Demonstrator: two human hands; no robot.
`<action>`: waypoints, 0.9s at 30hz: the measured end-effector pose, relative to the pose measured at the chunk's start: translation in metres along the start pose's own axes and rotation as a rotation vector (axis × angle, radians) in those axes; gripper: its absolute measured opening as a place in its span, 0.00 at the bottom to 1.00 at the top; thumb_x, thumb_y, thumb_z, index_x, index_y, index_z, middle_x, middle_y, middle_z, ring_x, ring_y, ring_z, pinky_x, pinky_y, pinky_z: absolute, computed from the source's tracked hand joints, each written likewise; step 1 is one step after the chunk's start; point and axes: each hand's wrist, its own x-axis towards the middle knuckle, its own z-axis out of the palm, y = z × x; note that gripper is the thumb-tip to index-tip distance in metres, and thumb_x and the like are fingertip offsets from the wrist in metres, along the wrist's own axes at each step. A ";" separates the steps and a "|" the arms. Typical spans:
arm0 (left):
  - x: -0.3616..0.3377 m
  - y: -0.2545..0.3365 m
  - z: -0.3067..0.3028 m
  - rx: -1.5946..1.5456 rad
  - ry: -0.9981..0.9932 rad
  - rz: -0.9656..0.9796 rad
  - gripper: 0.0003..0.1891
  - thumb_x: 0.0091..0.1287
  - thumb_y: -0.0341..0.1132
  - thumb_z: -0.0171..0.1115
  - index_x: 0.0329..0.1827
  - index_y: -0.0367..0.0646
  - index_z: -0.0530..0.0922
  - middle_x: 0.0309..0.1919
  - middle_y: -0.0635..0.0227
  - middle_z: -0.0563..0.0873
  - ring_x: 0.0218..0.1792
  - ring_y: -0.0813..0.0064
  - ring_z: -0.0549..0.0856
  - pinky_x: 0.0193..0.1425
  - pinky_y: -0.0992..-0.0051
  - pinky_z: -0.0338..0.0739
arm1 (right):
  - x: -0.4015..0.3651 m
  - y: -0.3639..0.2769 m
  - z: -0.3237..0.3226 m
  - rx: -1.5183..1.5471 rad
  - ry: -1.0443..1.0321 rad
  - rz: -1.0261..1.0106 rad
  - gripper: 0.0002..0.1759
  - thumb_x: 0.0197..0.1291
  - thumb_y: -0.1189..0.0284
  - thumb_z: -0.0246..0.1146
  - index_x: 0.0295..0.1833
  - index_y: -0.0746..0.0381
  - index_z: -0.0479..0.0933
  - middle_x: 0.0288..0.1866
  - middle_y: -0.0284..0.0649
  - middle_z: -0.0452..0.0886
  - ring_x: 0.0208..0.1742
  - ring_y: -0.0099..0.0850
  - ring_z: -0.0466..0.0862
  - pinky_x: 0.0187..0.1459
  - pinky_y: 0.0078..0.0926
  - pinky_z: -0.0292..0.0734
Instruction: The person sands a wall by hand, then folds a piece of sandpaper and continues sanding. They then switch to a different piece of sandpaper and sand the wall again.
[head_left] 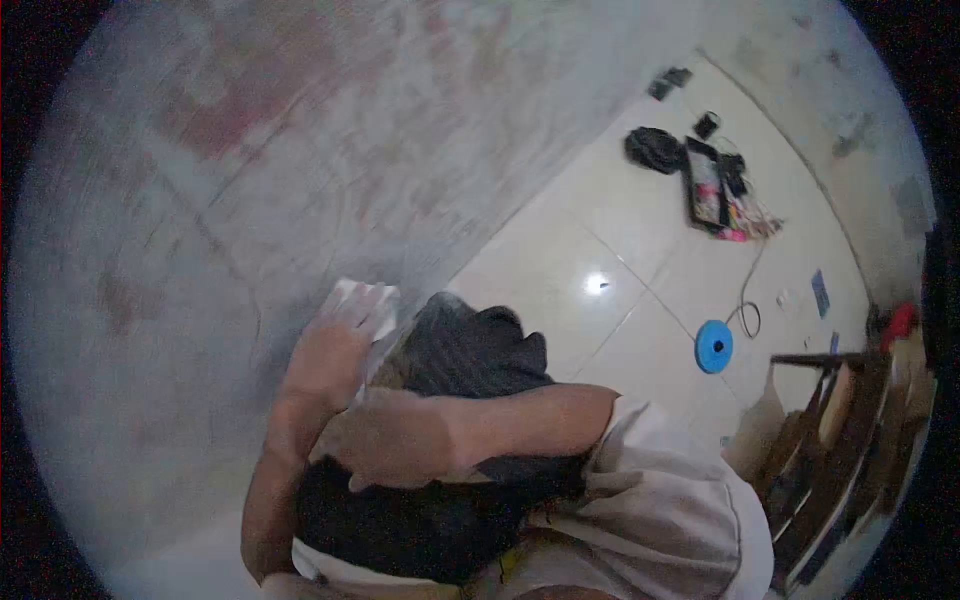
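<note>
My left hand (345, 330) presses a white, folded piece (378, 305) of cloth or paper flat against the patchy grey wall (200, 300). Its fingers lie over the white piece; the exact material is blurred. Across my lap reaches my right forearm, with my right hand (385, 440) near the left forearm and over dark clothing (400, 520). The fingers of that hand are smeared, and I see no object in it. Just beyond it, dark grey ribbed fabric (470, 345) bunches up beside the wall's foot.
Pale tiles (560, 270) cover the floor right of the wall. On them lie a blue disc (714, 347), a cable (750, 315), a black bundle (655, 150) and a dark tray (706, 180) of small items. A wooden rack-like piece (825, 430) stands at the right.
</note>
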 end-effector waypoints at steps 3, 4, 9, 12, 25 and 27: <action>-0.024 -0.009 0.009 -0.108 -0.013 0.046 0.29 0.63 0.27 0.57 0.71 0.41 0.71 0.70 0.54 0.73 0.70 0.52 0.72 0.77 0.57 0.63 | -0.008 0.000 -0.002 -0.025 0.161 -0.148 0.19 0.65 0.61 0.61 0.51 0.65 0.81 0.39 0.46 0.82 0.45 0.45 0.85 0.42 0.46 0.79; -0.031 -0.013 0.019 -0.122 0.032 0.062 0.28 0.63 0.29 0.58 0.70 0.43 0.71 0.71 0.55 0.72 0.72 0.52 0.69 0.76 0.57 0.64 | -0.011 -0.008 -0.014 -0.006 0.099 -0.088 0.19 0.66 0.61 0.59 0.52 0.66 0.78 0.39 0.47 0.81 0.45 0.46 0.84 0.42 0.46 0.78; -0.061 -0.006 0.005 -0.252 0.052 -0.218 0.25 0.69 0.31 0.55 0.70 0.48 0.72 0.68 0.49 0.75 0.68 0.48 0.73 0.74 0.57 0.66 | 0.000 -0.022 -0.046 0.059 -0.366 -0.031 0.23 0.70 0.56 0.56 0.52 0.67 0.74 0.38 0.51 0.79 0.47 0.50 0.82 0.47 0.47 0.77; -0.063 0.001 -0.015 -0.400 0.140 -0.353 0.25 0.65 0.25 0.53 0.67 0.43 0.73 0.52 0.45 0.83 0.56 0.47 0.81 0.63 0.56 0.75 | -0.013 -0.020 -0.055 0.080 -0.426 0.119 0.25 0.72 0.53 0.53 0.52 0.67 0.73 0.37 0.54 0.78 0.48 0.54 0.80 0.52 0.50 0.75; -0.096 -0.016 -0.003 -0.918 0.489 -0.545 0.19 0.73 0.45 0.58 0.47 0.34 0.79 0.34 0.47 0.83 0.36 0.50 0.81 0.47 0.61 0.76 | 0.010 -0.027 -0.064 -0.177 -0.331 0.458 0.24 0.70 0.52 0.58 0.46 0.66 0.76 0.32 0.51 0.81 0.38 0.52 0.83 0.40 0.47 0.76; -0.101 -0.017 -0.002 -1.039 0.508 -0.621 0.19 0.72 0.45 0.60 0.47 0.34 0.80 0.37 0.48 0.83 0.38 0.52 0.81 0.50 0.62 0.75 | 0.018 -0.032 -0.069 -0.120 -0.216 0.485 0.23 0.69 0.53 0.60 0.42 0.66 0.76 0.26 0.49 0.80 0.31 0.51 0.82 0.36 0.45 0.75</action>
